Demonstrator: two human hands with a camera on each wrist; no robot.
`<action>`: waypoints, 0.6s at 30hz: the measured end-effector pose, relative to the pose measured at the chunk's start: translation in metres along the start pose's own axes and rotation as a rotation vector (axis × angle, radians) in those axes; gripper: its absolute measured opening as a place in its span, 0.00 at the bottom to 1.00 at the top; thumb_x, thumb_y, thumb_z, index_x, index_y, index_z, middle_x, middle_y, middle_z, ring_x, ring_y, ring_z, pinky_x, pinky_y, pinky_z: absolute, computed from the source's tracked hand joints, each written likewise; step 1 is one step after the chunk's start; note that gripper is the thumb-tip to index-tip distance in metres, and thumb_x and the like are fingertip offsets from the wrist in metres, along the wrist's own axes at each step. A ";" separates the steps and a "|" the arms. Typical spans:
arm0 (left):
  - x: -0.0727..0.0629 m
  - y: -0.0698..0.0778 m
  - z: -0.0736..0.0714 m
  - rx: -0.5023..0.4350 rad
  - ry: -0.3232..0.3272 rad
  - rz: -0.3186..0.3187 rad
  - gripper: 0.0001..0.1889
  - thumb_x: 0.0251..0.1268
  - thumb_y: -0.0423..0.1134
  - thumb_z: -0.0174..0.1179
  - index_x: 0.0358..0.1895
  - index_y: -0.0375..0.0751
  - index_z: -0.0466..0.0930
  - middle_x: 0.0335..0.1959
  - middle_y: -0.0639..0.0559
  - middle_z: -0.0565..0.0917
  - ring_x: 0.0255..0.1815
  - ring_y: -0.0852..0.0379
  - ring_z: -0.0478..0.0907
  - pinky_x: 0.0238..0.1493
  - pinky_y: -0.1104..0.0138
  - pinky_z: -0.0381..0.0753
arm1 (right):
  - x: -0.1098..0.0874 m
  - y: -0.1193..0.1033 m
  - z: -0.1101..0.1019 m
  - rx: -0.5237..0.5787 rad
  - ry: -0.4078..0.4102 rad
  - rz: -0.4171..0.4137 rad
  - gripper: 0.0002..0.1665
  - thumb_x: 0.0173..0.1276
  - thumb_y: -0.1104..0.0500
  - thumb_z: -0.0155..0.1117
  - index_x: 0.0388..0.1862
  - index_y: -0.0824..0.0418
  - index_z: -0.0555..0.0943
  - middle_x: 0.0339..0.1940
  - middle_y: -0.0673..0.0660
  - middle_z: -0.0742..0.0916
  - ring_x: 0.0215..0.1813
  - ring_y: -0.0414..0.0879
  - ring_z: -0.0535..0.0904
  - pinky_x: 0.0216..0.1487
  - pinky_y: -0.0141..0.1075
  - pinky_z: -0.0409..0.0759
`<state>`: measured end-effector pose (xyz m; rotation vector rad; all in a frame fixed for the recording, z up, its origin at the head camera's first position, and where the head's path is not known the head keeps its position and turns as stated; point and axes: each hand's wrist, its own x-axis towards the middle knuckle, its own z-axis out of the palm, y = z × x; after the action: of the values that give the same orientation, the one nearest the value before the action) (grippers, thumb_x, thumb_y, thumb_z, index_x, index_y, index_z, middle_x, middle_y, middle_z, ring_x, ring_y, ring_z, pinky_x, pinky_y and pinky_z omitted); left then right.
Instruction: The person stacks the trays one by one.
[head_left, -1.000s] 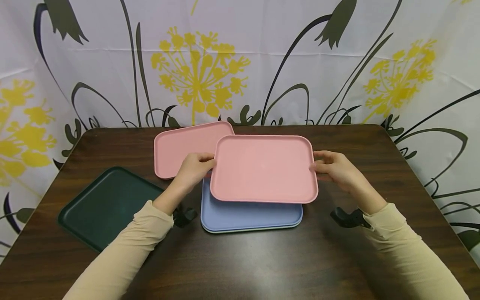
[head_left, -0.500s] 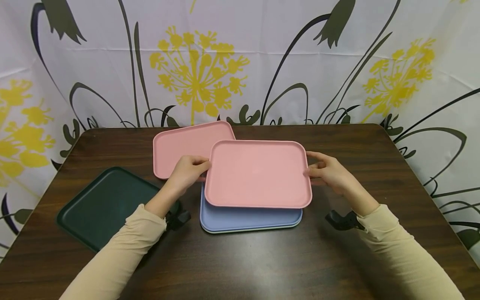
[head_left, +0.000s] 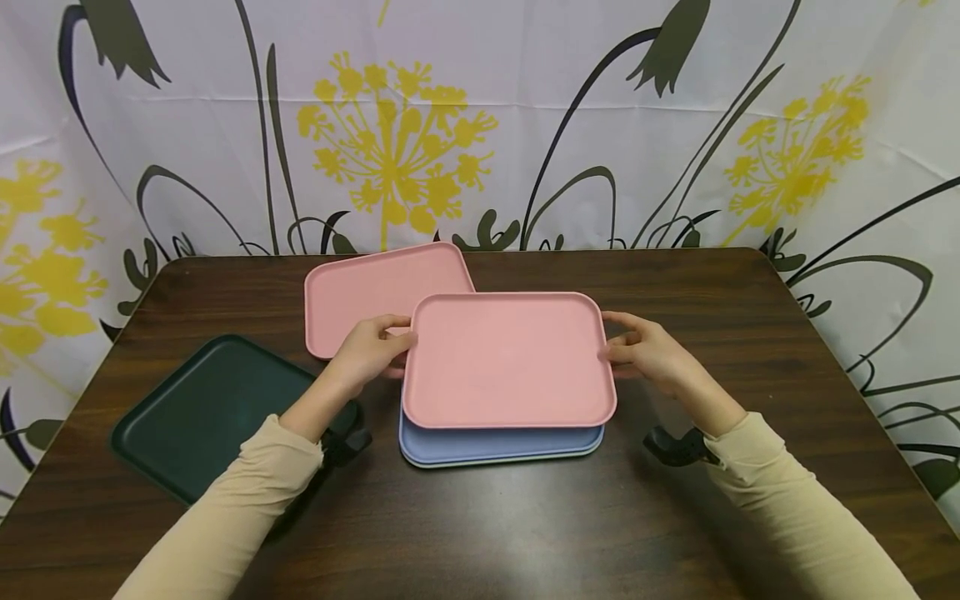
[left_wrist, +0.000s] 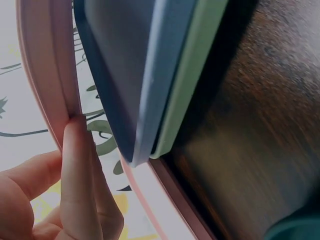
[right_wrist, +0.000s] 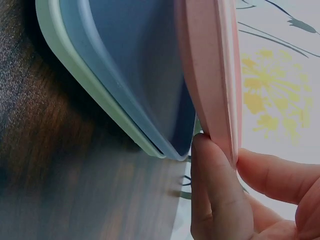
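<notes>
Pinching pink tray (head_left: 510,360), left hand (head_left: 367,351) and right hand (head_left: 654,354) opposite, fingers (right_wrist: 220,180) underneath

The tabletop (head_left: 510,533) is dark brown with a wood grain and a soft shine towards the front; its back corners are rounded, and its front edge runs out of view. Three trays lie directly on it. A dark green tray (head_left: 213,421) sits near the left edge, turned so that one corner points roughly at the back edge; its near corner is hidden. A pink tray (head_left: 367,300) lies at the back edge, left of the middle and slightly askew, with a corner just beside the dark green one. A light green tray (left_wrist: 189,75) lies around the middle, between the left and right edges, covered from above so that only its rim shows.
</notes>
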<state>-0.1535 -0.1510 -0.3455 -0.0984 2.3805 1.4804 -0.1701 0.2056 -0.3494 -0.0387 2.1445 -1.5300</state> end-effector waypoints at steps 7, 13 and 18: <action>0.000 -0.007 -0.003 0.036 -0.055 0.007 0.29 0.72 0.36 0.49 0.73 0.32 0.55 0.41 0.35 0.80 0.26 0.65 0.78 0.34 0.63 0.88 | 0.002 0.002 0.003 -0.015 -0.020 -0.003 0.41 0.67 0.68 0.56 0.76 0.67 0.51 0.35 0.52 0.82 0.36 0.36 0.81 0.44 0.36 0.86; 0.000 -0.012 -0.004 0.020 -0.052 0.004 0.26 0.73 0.35 0.46 0.70 0.29 0.58 0.50 0.28 0.77 0.27 0.64 0.78 0.34 0.64 0.87 | 0.004 0.006 0.007 -0.042 -0.018 0.012 0.40 0.68 0.67 0.56 0.76 0.66 0.52 0.40 0.59 0.82 0.38 0.38 0.81 0.49 0.43 0.85; 0.000 -0.014 -0.004 0.008 -0.031 -0.016 0.23 0.75 0.36 0.42 0.68 0.27 0.62 0.57 0.27 0.74 0.32 0.62 0.79 0.36 0.66 0.87 | 0.006 0.008 0.008 -0.064 -0.020 0.031 0.40 0.68 0.67 0.55 0.76 0.65 0.52 0.43 0.60 0.82 0.39 0.38 0.82 0.50 0.45 0.85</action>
<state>-0.1511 -0.1615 -0.3559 -0.0921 2.3557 1.4546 -0.1697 0.1996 -0.3604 -0.0421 2.1685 -1.4377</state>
